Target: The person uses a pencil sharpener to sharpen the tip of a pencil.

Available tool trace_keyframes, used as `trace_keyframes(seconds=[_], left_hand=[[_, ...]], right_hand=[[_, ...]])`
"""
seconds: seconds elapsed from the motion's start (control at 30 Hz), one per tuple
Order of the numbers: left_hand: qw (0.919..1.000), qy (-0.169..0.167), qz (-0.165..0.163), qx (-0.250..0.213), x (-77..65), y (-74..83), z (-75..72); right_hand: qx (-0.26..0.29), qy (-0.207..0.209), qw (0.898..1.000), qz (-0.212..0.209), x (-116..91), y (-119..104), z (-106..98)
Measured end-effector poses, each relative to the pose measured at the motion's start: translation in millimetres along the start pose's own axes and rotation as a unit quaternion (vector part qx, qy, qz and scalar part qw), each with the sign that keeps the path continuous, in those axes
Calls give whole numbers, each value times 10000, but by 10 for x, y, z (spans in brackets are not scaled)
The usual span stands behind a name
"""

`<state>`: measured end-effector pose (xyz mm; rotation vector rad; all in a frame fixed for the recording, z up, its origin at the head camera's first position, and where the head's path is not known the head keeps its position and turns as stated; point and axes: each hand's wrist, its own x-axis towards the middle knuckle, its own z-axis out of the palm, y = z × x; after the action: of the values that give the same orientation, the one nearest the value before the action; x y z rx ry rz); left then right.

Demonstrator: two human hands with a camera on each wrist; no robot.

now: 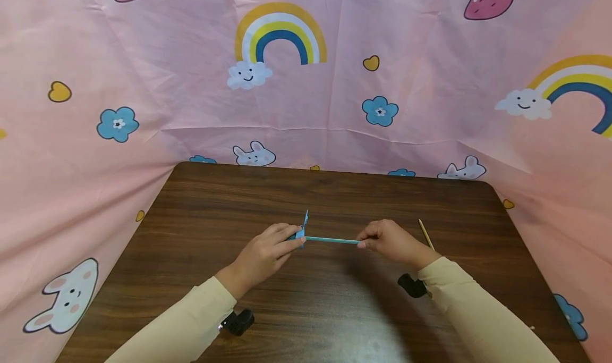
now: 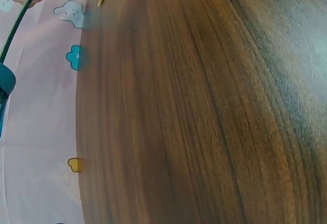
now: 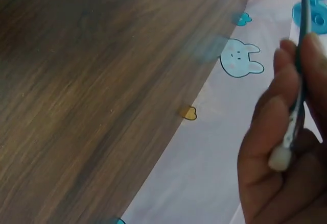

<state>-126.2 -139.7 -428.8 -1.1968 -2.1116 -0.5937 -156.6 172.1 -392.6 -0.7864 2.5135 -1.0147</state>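
Note:
Over the middle of the table, my left hand [image 1: 268, 248] grips a small blue pencil sharpener [image 1: 299, 234] with a raised flap. A green pencil [image 1: 332, 240] runs level from the sharpener to my right hand [image 1: 389, 241], which pinches it near its eraser end. Seen from the right wrist, the white eraser [image 3: 280, 158] sticks out past the fingers, and round holes show in the blue sharpener [image 3: 311, 17] beyond. The pencil's far end is hidden at the sharpener. Only the sharpener's edge [image 2: 6, 81] shows in the left wrist view; the left hand is out of that frame.
A yellow pencil [image 1: 425, 234] lies on the dark wooden table [image 1: 229, 198], partly behind the right forearm. A tiny pale thing [image 1: 532, 327] peeks out by the right sleeve. Pink patterned cloth [image 1: 191, 76] hangs around the table's back and sides.

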Motion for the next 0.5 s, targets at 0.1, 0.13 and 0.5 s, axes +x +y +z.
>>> trace_keyframes(seconds=[0.1,0.13,0.5], left_hand=[[9999,25,127,-42,-4,-4,18],[9999,32,129,-60,-6,-6,24],[9912,-130,-1246,-435,34,11,4]], right_hand=[[33,-183,9998,40,3,7,-31],[-67,-147,9999,59,5,5,-24],[-3115,2727,8862,-2080,6,28,228]])
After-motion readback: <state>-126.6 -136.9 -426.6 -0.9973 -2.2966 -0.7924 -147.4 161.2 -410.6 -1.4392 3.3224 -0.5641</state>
